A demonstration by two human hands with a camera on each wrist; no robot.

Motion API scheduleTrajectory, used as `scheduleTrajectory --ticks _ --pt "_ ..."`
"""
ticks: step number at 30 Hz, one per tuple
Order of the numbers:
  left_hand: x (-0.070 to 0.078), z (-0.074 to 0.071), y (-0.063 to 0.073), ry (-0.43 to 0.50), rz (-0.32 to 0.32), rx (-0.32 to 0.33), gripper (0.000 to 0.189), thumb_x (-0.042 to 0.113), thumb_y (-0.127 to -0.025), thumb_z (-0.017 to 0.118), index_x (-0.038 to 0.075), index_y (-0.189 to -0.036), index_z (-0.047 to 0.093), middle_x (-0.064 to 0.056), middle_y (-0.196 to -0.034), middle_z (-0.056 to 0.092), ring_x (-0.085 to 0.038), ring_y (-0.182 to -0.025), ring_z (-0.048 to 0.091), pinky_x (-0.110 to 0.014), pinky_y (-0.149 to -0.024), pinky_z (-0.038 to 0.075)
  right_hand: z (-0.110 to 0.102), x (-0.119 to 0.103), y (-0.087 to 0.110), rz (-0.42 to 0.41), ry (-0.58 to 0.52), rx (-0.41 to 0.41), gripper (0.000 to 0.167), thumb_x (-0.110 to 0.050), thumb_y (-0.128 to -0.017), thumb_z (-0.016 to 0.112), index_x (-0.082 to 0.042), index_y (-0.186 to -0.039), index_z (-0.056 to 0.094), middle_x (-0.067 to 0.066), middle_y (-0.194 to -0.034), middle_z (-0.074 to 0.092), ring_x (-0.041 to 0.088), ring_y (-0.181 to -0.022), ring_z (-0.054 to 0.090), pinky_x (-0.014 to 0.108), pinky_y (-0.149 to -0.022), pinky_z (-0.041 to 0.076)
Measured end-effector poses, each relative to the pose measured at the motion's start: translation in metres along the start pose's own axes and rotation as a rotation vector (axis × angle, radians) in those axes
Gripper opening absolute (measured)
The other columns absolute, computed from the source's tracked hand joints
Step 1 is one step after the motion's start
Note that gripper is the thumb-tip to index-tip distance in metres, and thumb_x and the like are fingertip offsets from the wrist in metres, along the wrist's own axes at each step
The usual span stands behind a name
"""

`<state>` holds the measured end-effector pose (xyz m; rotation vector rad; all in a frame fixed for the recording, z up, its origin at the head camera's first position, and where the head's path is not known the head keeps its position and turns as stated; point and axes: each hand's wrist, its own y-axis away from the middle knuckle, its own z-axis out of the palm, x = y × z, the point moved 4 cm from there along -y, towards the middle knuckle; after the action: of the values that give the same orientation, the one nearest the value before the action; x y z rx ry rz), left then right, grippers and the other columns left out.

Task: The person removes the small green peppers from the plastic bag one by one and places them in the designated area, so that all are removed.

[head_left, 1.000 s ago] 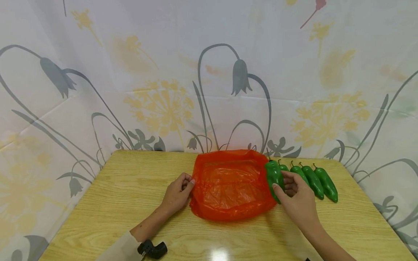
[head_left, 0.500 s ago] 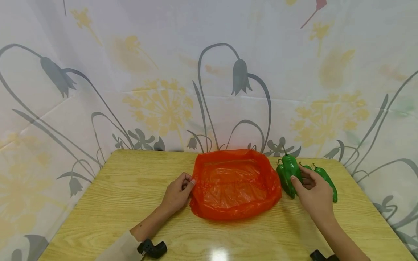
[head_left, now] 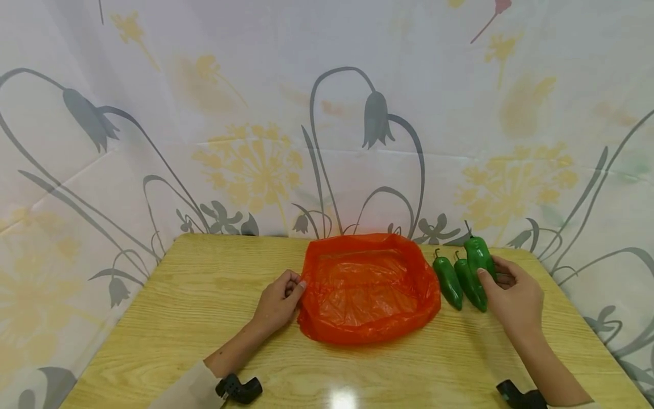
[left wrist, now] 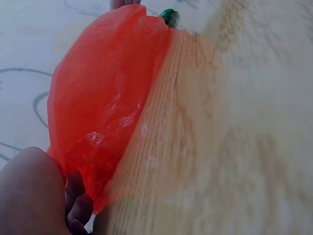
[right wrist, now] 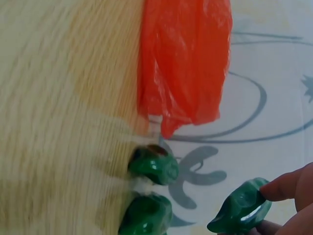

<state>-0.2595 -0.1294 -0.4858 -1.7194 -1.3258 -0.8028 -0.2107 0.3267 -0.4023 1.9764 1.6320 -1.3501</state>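
Note:
My left hand [head_left: 278, 301] pinches the left rim of an orange-red plastic bag [head_left: 368, 335], which lies spread with its mouth upward on the table. The same bag [left wrist: 102, 98] fills much of the left wrist view. To the right of the bag, my right hand [head_left: 516, 295] holds a green pepper [head_left: 478, 254] between thumb and fingers, stem up and raised above the table. Two more green peppers, a nearer-bag one [head_left: 448, 282] and its neighbour [head_left: 469, 286], lie side by side just left of that hand. The right wrist view shows the held pepper [right wrist: 242, 205] apart from those two.
The pale wood table [head_left: 214, 261] backs onto a hanging cloth [head_left: 245, 102] printed with flowers. A black device [head_left: 238, 389] sits on my left wrist, another [head_left: 518, 395] on my right. Whatever lies behind my right hand is hidden.
My right hand has carried the pepper rightward, from the bag's right edge across the row of peppers. The left hand and the bag have stayed put.

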Motion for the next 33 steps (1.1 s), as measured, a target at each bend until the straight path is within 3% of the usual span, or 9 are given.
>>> scheduleTrajectory --ticks 15,33 --pt "-0.001 0.001 0.000 -0.003 0.011 0.001 0.005 0.021 -0.107 0.065 0.016 -0.105 0.066 0.007 -0.079 0.063 -0.011 -0.070 0.056 -0.024 -0.067 0.046 -0.017 0.034 -0.018 0.141 0.083 -0.016 0.058 -0.036 -0.104 0.065 0.001 -0.148 0.058 0.029 -0.134 0.064 -0.021 -0.079 0.045 0.012 -0.058 0.049" --pt "-0.001 0.001 -0.001 -0.023 0.031 0.000 0.005 0.021 -0.106 0.066 0.016 -0.105 0.066 0.008 -0.079 0.062 -0.009 -0.070 0.056 -0.025 -0.068 0.046 -0.039 0.068 -0.033 0.283 0.146 -0.031 0.063 -0.041 -0.105 0.061 0.000 -0.153 0.053 0.029 -0.145 0.057 -0.015 -0.082 0.040 0.014 -0.058 0.047"
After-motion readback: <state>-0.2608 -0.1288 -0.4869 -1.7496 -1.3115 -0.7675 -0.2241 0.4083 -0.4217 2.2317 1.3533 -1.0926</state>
